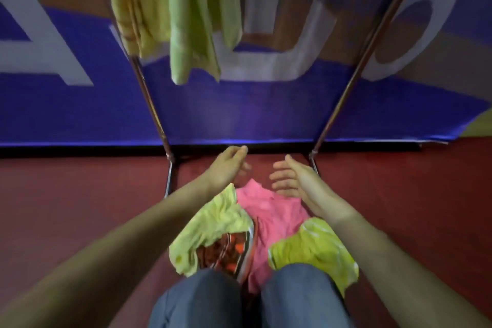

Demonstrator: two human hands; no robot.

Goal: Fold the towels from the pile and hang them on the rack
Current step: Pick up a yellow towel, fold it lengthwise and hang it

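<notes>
A mustard-yellow towel (133,8) hangs at the left of the thin metal rack (149,96), with a pale green towel (194,21) just beside it. Below, on the dark red floor (80,189), the crumpled pile lies before the person's blue-jeaned knees (202,298): a yellow-green towel (210,226), a brown-and-orange patterned cloth (229,247), a pink towel (269,216) and a lime towel (311,250). The left hand (227,166) hovers over the pile's far edge, fingers loosely curled, holding nothing. The right hand (291,178) is near it, fingers relaxed, empty. A blue banner with white letters (239,109) stands behind.
</notes>
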